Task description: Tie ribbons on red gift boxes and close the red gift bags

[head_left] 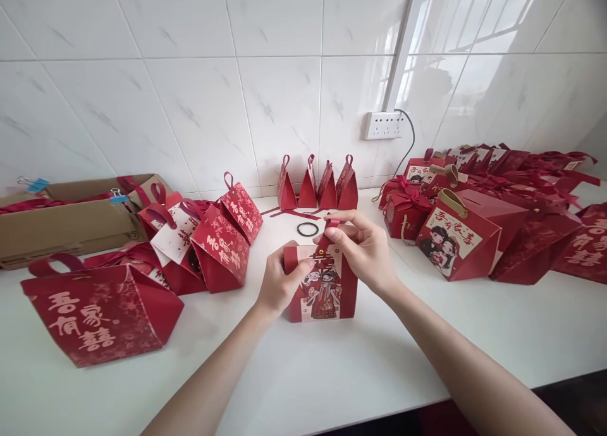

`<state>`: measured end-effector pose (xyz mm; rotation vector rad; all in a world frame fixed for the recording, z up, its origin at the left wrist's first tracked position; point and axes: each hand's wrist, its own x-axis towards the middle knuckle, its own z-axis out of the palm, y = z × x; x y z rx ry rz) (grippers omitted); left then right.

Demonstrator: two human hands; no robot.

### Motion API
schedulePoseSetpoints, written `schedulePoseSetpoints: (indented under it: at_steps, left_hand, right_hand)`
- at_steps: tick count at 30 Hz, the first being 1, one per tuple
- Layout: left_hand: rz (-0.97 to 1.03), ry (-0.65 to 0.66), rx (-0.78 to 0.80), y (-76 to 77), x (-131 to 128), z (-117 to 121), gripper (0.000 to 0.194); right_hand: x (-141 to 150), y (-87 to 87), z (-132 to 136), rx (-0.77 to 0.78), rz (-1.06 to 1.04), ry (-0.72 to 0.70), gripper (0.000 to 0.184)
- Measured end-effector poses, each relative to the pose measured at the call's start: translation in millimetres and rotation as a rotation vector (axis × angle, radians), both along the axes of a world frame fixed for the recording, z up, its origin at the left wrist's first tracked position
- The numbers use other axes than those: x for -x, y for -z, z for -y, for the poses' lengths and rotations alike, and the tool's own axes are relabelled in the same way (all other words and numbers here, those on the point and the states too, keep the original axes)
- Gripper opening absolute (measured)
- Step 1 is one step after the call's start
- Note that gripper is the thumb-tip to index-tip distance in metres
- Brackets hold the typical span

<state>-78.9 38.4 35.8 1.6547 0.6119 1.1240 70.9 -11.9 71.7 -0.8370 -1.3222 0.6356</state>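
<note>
In front of me on the white table stands a red gift box (327,297) with a printed couple in traditional dress on its front. My left hand (281,278) is closed on the box's upper left edge, its thumb pressed on the front. At the top, my right hand (363,243) pinches the red ribbon loop (327,230) between thumb and fingers. A small gold-coloured fastener (321,251) shows just below that loop. Behind the box lies a black ring (308,229), touched by neither hand.
Several red boxes (220,253) with ribbon handles stand at left, beside a cardboard box (71,224) with binder clips. Several narrow red boxes (327,186) line the tiled wall. More gift boxes (455,240) crowd the right. A power strip (383,126) hangs on the wall.
</note>
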Motion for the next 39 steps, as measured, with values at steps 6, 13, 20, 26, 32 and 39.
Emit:
schedulePoseSetpoints:
  at_steps: [6, 13, 20, 26, 32, 39]
  left_hand:
    - [-0.013, -0.035, -0.079, -1.5, -3.0, 3.7, 0.02]
    - [0.0, -0.032, -0.075, 1.8, -2.9, 3.2, 0.021]
    - [0.038, 0.03, -0.009, 2.4, -3.1, 4.5, 0.021]
    - [0.021, 0.001, -0.018, 4.4, -2.9, 3.1, 0.024]
    - [-0.008, -0.019, -0.047, 4.1, -2.1, 6.1, 0.023]
    - [-0.003, -0.027, -0.08, 1.5, -3.2, 5.6, 0.023]
  right_hand:
    - [1.3, 7.5, 2.8, 0.008, 0.186, 0.087, 0.031]
    - [0.1, -0.8, 5.7, 0.098, 0.245, 0.087, 0.041]
    - [-7.2, -4.4, 9.5, 0.059, 0.303, 0.034, 0.021]
    - [-1.2, -1.8, 8.6, -0.003, 0.226, 0.122, 0.02]
    - [-1.6, -3.1, 7.6, 0.01, 0.24, 0.086, 0.019]
    - [-8.3, -1.4, 6.5, 0.121, 0.258, 0.016, 0.025]
